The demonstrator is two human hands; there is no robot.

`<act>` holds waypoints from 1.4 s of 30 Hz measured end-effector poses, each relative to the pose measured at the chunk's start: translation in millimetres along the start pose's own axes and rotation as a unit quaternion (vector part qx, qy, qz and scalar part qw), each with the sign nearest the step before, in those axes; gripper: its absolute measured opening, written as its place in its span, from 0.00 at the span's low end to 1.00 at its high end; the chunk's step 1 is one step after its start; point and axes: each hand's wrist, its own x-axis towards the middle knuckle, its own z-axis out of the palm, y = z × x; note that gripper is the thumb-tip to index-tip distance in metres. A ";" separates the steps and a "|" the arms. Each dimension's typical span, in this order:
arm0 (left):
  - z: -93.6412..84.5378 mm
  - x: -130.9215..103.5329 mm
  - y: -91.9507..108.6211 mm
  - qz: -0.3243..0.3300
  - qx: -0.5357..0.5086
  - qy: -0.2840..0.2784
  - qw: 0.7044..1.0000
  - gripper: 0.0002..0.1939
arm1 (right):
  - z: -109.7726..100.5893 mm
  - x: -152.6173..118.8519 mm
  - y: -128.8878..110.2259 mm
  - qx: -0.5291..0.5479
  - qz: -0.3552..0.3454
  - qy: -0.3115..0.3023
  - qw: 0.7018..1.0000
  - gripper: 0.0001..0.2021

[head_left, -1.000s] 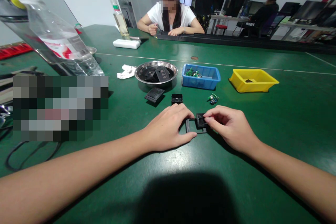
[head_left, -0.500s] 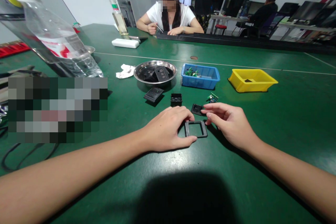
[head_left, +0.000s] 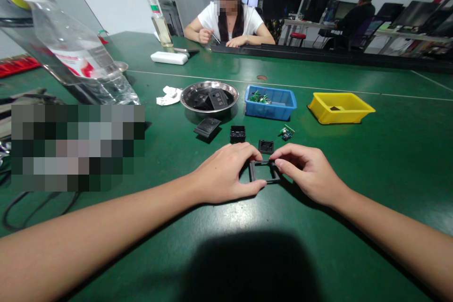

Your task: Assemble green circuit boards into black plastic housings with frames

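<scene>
A black rectangular frame (head_left: 252, 172) lies on the green table, and my left hand (head_left: 231, 172) grips its left part between thumb and fingers. At the frame's upper right corner, my right hand (head_left: 306, 165) has thumb and fingertips pinched together; anything between them is too small to make out. Just beyond the frame rests a small black square piece (head_left: 266, 146). Farther back are a black box-like part (head_left: 237, 134), a small green circuit board piece (head_left: 286, 132) and a black cover piece (head_left: 207, 127).
Behind stand a metal bowl (head_left: 209, 113) of black parts, a blue bin (head_left: 271, 111) with circuit boards and a yellow bin (head_left: 339, 115). A large plastic bottle (head_left: 81, 56) leans at the left. Across the table sits a person (head_left: 230, 23).
My right hand has moved slightly left onto the frame's upper right corner, and its fingers have closed together. The small square piece is now uncovered. My left hand is nearly unmoved.
</scene>
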 end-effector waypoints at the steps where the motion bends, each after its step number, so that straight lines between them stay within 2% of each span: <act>1: -0.1 0.0 0.4 -0.004 -0.011 0.005 1.000 0.18 | -0.5 0.0 -0.8 0.001 -0.015 -0.006 1.000 0.09; 6: -1.1 0.7 0.1 -0.030 -0.076 0.031 0.996 0.12 | -1.5 -0.4 -4.1 -0.004 -0.084 -0.032 0.996 0.10; 10: -1.8 2.2 -2.1 -0.035 -0.109 0.013 0.993 0.14 | -0.3 -0.9 -4.3 0.001 -0.033 -0.013 0.999 0.08; 13: -1.5 3.1 -2.2 -0.040 -0.118 0.021 0.992 0.13 | 0.6 0.2 -3.6 0.058 0.017 0.016 0.998 0.09; 17: -0.6 3.3 -0.7 -0.050 -0.117 0.028 0.992 0.13 | 1.6 1.8 -2.1 0.135 0.043 0.035 0.989 0.10; 21: 0.1 3.1 0.1 -0.065 -0.121 0.035 0.990 0.14 | 3.0 0.4 -0.5 0.169 0.037 0.029 0.985 0.21; 24: -0.4 3.4 0.0 -0.091 -0.145 0.045 0.984 0.15 | 4.0 -1.2 0.3 0.168 0.027 0.011 0.985 0.25; 31: -2.1 4.9 -1.4 -0.097 -0.166 0.039 0.981 0.19 | 5.0 -0.5 3.3 0.144 0.019 0.005 0.989 0.24; 42: -2.1 3.7 -1.4 -0.085 -0.162 0.036 0.982 0.17 | 4.1 -1.4 4.1 0.132 0.015 -0.003 0.991 0.23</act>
